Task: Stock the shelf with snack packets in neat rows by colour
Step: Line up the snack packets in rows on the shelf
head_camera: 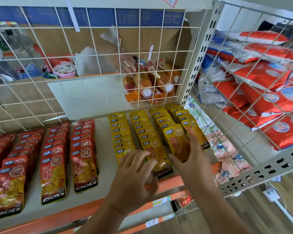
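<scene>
1. Red packets point(52, 159) cover the 9 o'clock side of the shelf point(104, 142) in overlapping rows that run back toward 12 o'clock. Their front ends stop near the orange lip point(85, 209), with narrow strips of bare board between the rows.
2. A wider bare lane separates the last red row from the yellow packets point(122, 132) at its 3 o'clock. The lane is open from the lip to the wire grid point(139, 52).
3. The yellow packets lie shingled in four close rows. Their far ends reach the foot of the grid, and the second row's near end reaches the lip.
4. The left hand point(132, 179) rests on the near ends of the first two yellow rows, fingers bent and spread. I cannot tell whether it grips a packet.
5. The right hand point(193, 159) is just at 3 o'clock of the left, close to it but not touching. Its thumb and fingers are curled round the sides of the front packet point(174, 137), which lies on top of the third row.
6. The fourth row runs along the shelf's right edge, so there is little room on that side.
7. Behind the grid at 12 o'clock hangs a bottle pack point(150, 85), with another person's hand point(127, 63) at its top.
8. A slotted post point(198, 61) closes the right corner. At 2 o'clock beyond it, red-and-white bags point(264, 78) are piled behind a second grid.
</scene>
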`<state>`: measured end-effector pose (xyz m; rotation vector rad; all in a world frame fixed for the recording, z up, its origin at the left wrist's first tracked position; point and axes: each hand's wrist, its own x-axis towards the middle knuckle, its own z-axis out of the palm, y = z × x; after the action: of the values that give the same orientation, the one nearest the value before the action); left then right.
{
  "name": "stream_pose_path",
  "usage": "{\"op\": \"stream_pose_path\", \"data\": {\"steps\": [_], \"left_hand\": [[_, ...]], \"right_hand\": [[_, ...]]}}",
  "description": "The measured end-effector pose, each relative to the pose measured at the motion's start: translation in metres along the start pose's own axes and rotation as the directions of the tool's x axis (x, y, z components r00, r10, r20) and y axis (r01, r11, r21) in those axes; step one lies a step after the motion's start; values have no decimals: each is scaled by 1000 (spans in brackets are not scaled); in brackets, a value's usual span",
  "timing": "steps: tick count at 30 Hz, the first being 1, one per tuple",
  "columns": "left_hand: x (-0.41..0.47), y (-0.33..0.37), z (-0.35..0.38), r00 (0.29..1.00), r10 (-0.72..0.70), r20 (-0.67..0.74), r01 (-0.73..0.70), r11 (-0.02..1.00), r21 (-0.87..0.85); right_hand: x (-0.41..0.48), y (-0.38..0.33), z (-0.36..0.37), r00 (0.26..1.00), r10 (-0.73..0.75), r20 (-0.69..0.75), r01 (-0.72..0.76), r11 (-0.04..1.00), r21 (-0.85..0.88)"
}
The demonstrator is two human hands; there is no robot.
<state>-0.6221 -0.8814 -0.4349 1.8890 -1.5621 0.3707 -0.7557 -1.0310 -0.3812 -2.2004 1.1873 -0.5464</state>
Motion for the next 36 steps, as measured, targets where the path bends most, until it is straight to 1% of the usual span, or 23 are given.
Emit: {"op": "stream_pose_path", "data": {"steps": [2,4,11,15,23,32,36], "left_hand": [[0,-1,1,1000,-9,13,9,999,30],[-1,-2,1,999,-7,35,5,999,42],[0,-2,1,997,-12,74,8,998,55],[0,-1,0,996,-5,84,1,999,53],[0,-2,1,994,-14,108,9,999,51],[0,-3,1,993,-15,116,10,999,40],[0,-3,2,992,-17,122,11,999,44]], "right_hand": [[14,18,-15,998,67,-17,-67,998,0],[29,34,-25,995,96,-21,-97,995,-38],[54,57,-22,995,97,-15,-98,977,-192],[61,61,-12,995,103,-6,-102,976,-193],[62,67,-7,998,70,2,-68,982,-174],[59,73,-3,999,24,-26,-28,982,-187],[59,73,-3,999,34,-31,-39,982,-184]]}}
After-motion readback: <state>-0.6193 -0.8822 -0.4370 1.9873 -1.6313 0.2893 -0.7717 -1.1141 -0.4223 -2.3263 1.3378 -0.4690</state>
